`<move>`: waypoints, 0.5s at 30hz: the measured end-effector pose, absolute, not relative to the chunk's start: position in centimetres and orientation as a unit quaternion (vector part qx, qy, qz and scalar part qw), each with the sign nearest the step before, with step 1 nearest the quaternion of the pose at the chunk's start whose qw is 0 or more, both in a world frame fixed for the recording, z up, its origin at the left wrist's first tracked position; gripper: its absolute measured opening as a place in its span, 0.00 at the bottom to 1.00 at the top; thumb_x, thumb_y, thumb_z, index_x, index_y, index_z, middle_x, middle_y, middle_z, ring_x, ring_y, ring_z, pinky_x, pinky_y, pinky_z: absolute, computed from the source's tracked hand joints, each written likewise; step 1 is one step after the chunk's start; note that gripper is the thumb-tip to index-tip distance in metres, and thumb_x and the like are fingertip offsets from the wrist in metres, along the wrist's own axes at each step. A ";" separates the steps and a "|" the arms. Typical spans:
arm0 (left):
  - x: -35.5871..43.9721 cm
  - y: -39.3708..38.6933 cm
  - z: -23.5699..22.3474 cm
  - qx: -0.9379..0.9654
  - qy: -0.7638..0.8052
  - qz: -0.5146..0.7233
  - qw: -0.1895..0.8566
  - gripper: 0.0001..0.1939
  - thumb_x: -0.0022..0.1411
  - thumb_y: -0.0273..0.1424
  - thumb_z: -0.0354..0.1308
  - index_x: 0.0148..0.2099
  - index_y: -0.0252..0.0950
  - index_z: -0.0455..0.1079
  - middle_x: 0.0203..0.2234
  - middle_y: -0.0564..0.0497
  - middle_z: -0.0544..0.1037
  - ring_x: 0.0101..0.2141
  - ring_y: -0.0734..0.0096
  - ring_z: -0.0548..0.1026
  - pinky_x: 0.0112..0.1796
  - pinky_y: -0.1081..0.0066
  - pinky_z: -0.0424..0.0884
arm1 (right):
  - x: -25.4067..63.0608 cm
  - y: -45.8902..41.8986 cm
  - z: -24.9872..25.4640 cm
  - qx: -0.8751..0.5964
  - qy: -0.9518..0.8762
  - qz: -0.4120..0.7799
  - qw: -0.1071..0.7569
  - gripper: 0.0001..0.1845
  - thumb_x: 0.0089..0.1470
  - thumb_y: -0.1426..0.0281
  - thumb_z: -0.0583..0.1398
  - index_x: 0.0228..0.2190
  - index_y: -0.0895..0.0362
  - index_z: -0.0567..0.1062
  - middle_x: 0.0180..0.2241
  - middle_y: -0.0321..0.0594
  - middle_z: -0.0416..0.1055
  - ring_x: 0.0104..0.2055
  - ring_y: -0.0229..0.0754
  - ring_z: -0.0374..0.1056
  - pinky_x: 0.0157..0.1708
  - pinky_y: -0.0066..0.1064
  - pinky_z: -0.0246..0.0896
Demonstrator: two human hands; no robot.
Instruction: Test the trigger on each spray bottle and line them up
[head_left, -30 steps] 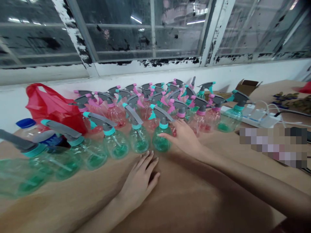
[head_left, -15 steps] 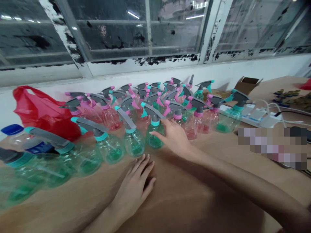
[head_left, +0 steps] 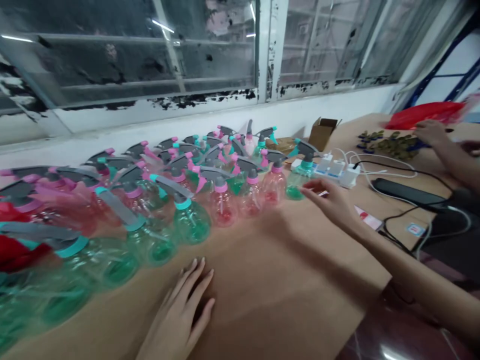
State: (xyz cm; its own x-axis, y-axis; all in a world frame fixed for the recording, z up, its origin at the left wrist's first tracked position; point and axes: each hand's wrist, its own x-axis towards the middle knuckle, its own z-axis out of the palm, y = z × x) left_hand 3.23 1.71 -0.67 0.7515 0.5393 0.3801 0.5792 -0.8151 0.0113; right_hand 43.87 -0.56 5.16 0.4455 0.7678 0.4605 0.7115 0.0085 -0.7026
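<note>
My left hand (head_left: 182, 312) rests on the brown tabletop in front of the spray bottles, fingers spread and holding nothing. My right hand (head_left: 333, 202) is out to the right, thumb and fingers apart, beside a green spray bottle (head_left: 299, 182) with a grey and turquoise trigger head. A flat white and pink item (head_left: 368, 218) lies partly hidden behind this hand; I cannot tell whether they touch. Nearest my left hand stand a green spray bottle (head_left: 192, 223) and another green one (head_left: 159, 247). Pink bottles (head_left: 224, 207) with grey and pink heads stand behind and beside them.
A white power strip (head_left: 330, 170) with plugs and cables, and a black adapter (head_left: 408, 194), lie at right. Behind are a small open carton (head_left: 322, 134) and a pile of small brownish parts (head_left: 390, 144). Another person's hand (head_left: 431, 132) is near a red bag (head_left: 423, 114).
My right hand has let go of a green spray bottle in the front row and moved right. The view has turned right. My left hand stays flat on the table.
</note>
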 end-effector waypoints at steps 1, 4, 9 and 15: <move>4.0 1.5 -0.7 -0.938 -0.288 -0.184 0.061 0.22 0.71 0.39 0.44 0.63 0.41 0.60 0.59 0.45 0.69 0.56 0.53 0.69 0.53 0.51 0.68 | 45.7 -0.3 4.9 -0.717 -0.500 0.015 0.485 0.20 0.55 0.54 0.59 0.37 0.59 0.74 0.37 0.50 0.76 0.35 0.50 0.73 0.33 0.42 0.69; 6.7 1.1 -0.8 -0.948 -0.254 -0.177 0.073 0.22 0.70 0.39 0.47 0.62 0.39 0.62 0.60 0.43 0.67 0.56 0.51 0.69 0.50 0.51 0.71 | 49.5 1.3 4.9 -0.745 -0.455 -0.008 0.488 0.24 0.53 0.55 0.61 0.42 0.62 0.73 0.44 0.55 0.74 0.43 0.55 0.72 0.40 0.46 0.68; 10.9 0.7 -0.9 -0.960 -0.212 -0.173 0.059 0.22 0.68 0.36 0.51 0.61 0.38 0.63 0.60 0.43 0.67 0.57 0.52 0.68 0.51 0.52 0.71 | 50.6 5.1 5.5 -0.757 -0.463 -0.017 0.461 0.23 0.56 0.61 0.63 0.50 0.60 0.70 0.50 0.49 0.70 0.50 0.50 0.68 0.48 0.46 0.66; 13.0 0.5 -0.9 -0.964 -0.208 -0.160 0.038 0.21 0.68 0.35 0.51 0.60 0.37 0.64 0.60 0.42 0.67 0.58 0.51 0.66 0.53 0.50 0.68 | 49.6 6.7 5.4 -0.768 -0.467 -0.004 0.439 0.18 0.61 0.65 0.59 0.51 0.58 0.69 0.51 0.45 0.68 0.47 0.46 0.70 0.45 0.44 0.69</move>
